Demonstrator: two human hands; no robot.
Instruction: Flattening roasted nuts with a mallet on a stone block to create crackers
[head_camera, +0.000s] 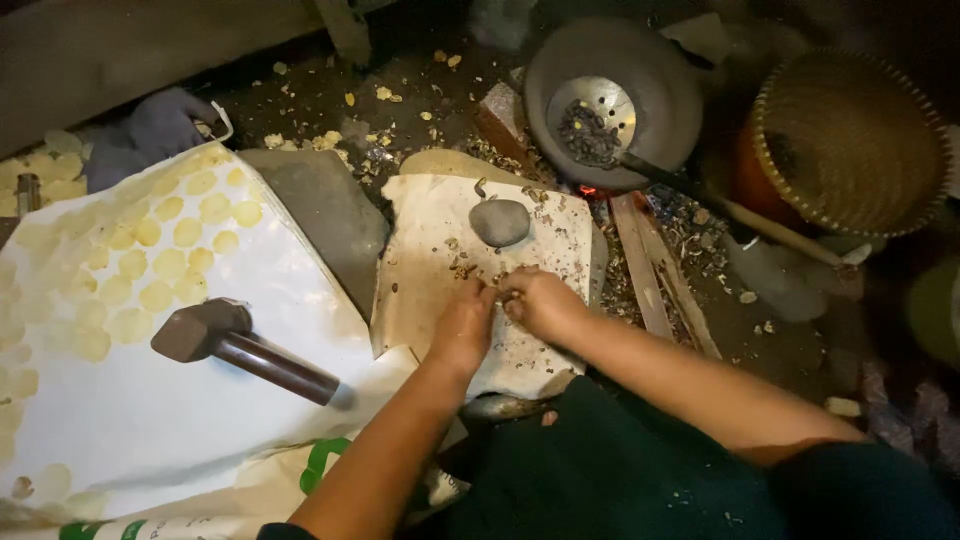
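Both my hands rest close together on a pale flat slab strewn with husk bits. My left hand and my right hand pinch at a small piece between their fingertips; what it is I cannot make out. A smooth grey stone lies on the slab just beyond them. A dark hammer lies to the left on a white sack sheet covered with several flattened yellow discs.
A dark round pan holding a perforated ladle with dark seeds sits at the back over embers and wood sticks. A woven basket stands at the right. Another grey stone slab lies left of the pale one.
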